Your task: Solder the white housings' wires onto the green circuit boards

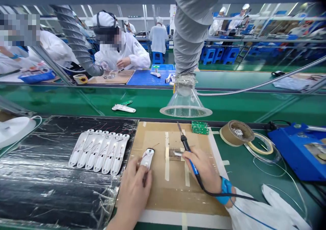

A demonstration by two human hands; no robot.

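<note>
My left hand (133,186) grips a white plastic housing (147,157) lying on the brown cardboard mat (175,192), fingers closed around its near end. My right hand (203,169) holds a blue-handled soldering iron (187,148) like a pen, tip pointing away from me above the mat. A blue wrist strap (225,189) circles my right wrist. Several more white housings (100,152) with thin wires lie side by side on the black sheet (38,175) to the left. A small green circuit board (200,127) rests at the mat's far edge.
A clear fume-extraction funnel (185,102) hangs over the green conveyor (76,102), where another white housing (124,108) lies. A tape roll (236,132), solder wire coil (261,148) and blue soldering station (300,152) stand at the right. People in white coats work at benches beyond.
</note>
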